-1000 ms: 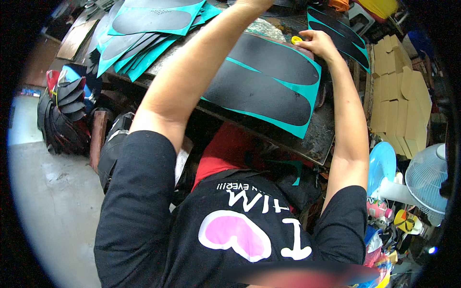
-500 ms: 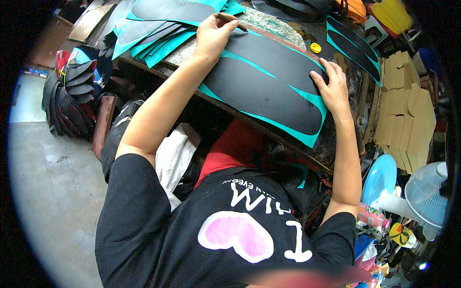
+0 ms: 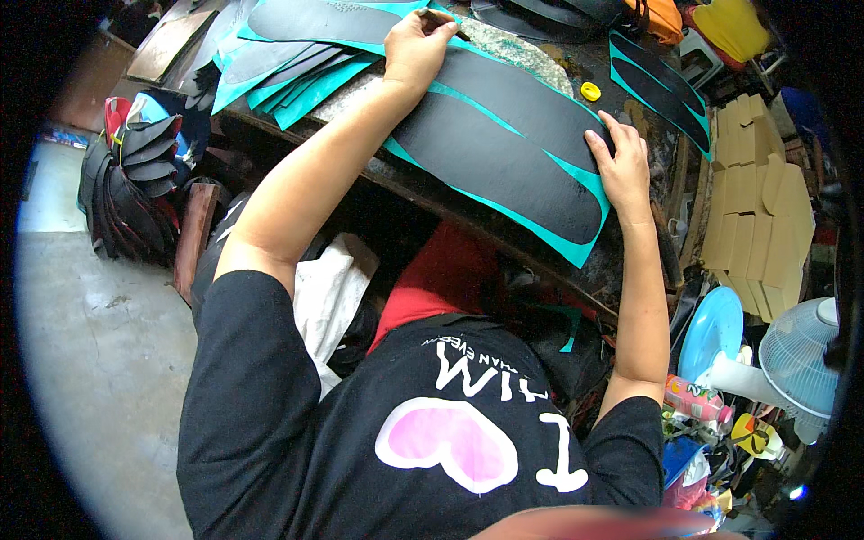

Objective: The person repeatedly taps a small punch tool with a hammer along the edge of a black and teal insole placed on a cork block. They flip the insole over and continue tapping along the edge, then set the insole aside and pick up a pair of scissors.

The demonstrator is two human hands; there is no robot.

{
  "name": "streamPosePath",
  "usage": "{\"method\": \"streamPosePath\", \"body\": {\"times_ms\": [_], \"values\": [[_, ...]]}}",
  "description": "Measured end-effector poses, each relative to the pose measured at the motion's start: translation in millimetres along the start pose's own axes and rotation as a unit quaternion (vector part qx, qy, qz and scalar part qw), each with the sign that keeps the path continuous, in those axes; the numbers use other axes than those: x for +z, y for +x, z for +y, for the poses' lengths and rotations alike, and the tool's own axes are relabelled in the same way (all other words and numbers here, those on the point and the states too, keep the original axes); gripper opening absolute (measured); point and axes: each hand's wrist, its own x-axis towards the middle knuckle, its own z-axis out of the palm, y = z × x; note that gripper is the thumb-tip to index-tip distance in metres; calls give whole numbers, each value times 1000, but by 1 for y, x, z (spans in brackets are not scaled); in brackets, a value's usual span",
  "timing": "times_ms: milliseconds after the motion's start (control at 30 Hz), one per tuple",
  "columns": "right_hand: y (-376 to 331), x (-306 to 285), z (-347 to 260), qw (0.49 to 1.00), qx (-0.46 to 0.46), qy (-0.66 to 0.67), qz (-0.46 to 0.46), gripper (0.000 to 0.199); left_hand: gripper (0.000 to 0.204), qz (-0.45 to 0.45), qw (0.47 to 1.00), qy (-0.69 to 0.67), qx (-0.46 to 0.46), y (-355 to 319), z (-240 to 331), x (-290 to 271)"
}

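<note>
Evidently, the teal sheet (image 3: 549, 225) bearing black sole shapes is kept flat on the tabletop (image 3: 531, 56): the right hand (image 3: 619, 160) is spread open upon it, while the left hand (image 3: 416, 47) is closed around a thin tool (image 3: 443, 20) at its far end.

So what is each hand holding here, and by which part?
The left hand pinches a thin dark tool by its near end. The right hand holds nothing; it lies flat on the right end of the teal sheet.

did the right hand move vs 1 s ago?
Yes. The right hand was up beside the yellow cap; it now lies flat on the teal sheet below the cap, toward the bench's near edge.
</note>
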Motion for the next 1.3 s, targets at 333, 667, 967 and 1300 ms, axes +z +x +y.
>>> {"method": "streamPosePath", "body": {"times_ms": [333,667,967,1300], "values": [[-36,-64,33,993,105,-31,-40,52,9,-133,981,-141,-21,-16,24,4],[-67,-80,28,920,362,149,28,50,13,-72,986,-126,-79,-19,5,17],[10,-106,-77,944,-55,308,109,40,23,-56,942,245,224,-18,22,33],[24,-44,-76,998,18,14,64,44,17,-2,994,84,71,-22,9,36]]}}
